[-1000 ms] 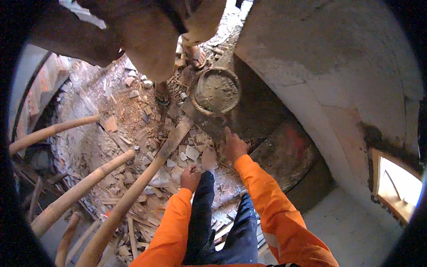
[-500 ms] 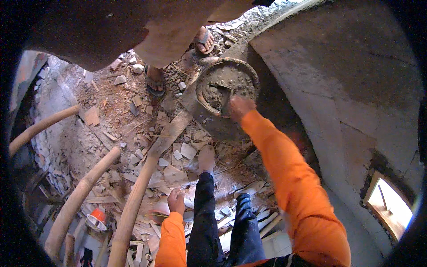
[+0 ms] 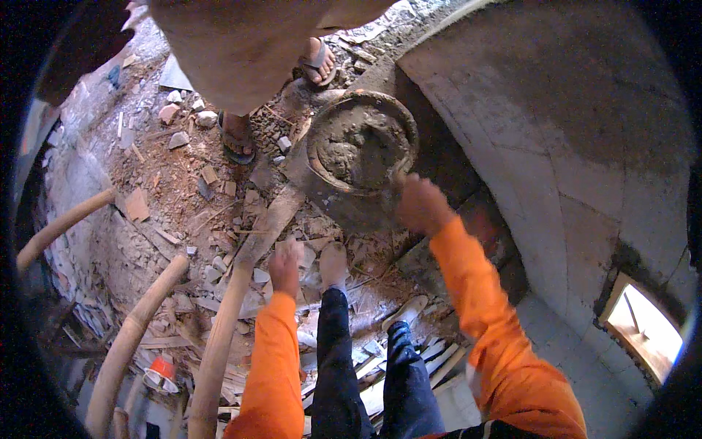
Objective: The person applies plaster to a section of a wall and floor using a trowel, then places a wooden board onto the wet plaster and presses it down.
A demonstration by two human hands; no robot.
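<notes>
A worker in orange sleeves and dark trousers (image 3: 335,366) stands amid broken masonry, the right hand (image 3: 424,205) at the near right edge of a round bucket (image 3: 314,154) of wet grey mortar (image 3: 358,135). The fingers of that hand are curled, but blur hides whether they grasp a handle, and one cannot tell what, if anything, they hold. The bucket sits ahead of the worker's feet, upright on a dark, mud-smeared surface, its mortar reaching close below the rim and lumpy toward the far left.

The left hand (image 3: 285,269), blurred, is raised over the rubble (image 3: 219,219) with its fingers loosely extended, grasping nothing that shows. It is well apart from the bucket and just beside a long wooden pole (image 3: 227,322), whose flattened far end points toward the bucket. Two shorter poles (image 3: 135,336) (image 3: 69,227) rise farther left, with an orange-and-white container (image 3: 161,374) near the lower edge.

Across the bucket stands another person in sandals, one foot (image 3: 318,62) just beyond the rim and the other (image 3: 238,135) among stones, beneath a draped tan cloth (image 3: 248,58). To the right, a grey wall (image 3: 563,146) curves past a bright, wood-framed opening (image 3: 643,329).
</notes>
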